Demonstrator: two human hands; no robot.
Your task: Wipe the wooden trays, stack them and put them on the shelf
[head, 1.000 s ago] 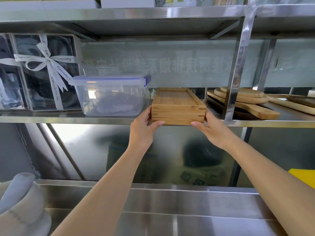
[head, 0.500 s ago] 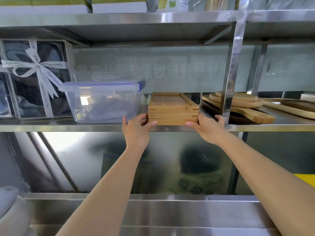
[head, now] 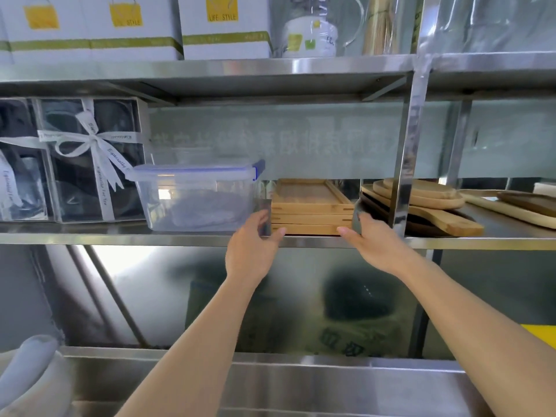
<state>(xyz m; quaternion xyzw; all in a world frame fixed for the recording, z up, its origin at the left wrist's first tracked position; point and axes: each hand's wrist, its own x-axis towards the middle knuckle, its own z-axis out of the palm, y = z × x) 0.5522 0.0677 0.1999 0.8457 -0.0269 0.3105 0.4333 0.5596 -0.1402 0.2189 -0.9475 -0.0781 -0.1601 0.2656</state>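
Note:
Three light wooden trays are stacked (head: pixel 311 212) and rest on the steel middle shelf (head: pixel 120 237), close to its front edge. My left hand (head: pixel 255 239) grips the stack's front left corner, thumb under the front edge and fingers up the left side. My right hand (head: pixel 373 239) holds the front right corner the same way. The stack sits flat and square to the shelf edge.
A clear lidded plastic container (head: pixel 195 197) stands just left of the stack. Round wooden boards (head: pixel 421 197) lie to its right, behind a steel upright (head: pixel 406 145). Ribboned gift boxes (head: pixel 84 158) fill the far left. White boxes (head: pixel 225 25) line the upper shelf. A pale cloth (head: pixel 27 371) lies at lower left.
The stack has slid further back onto the shelf with both hands following it. The view has tilted upward, showing more of the upper shelf.

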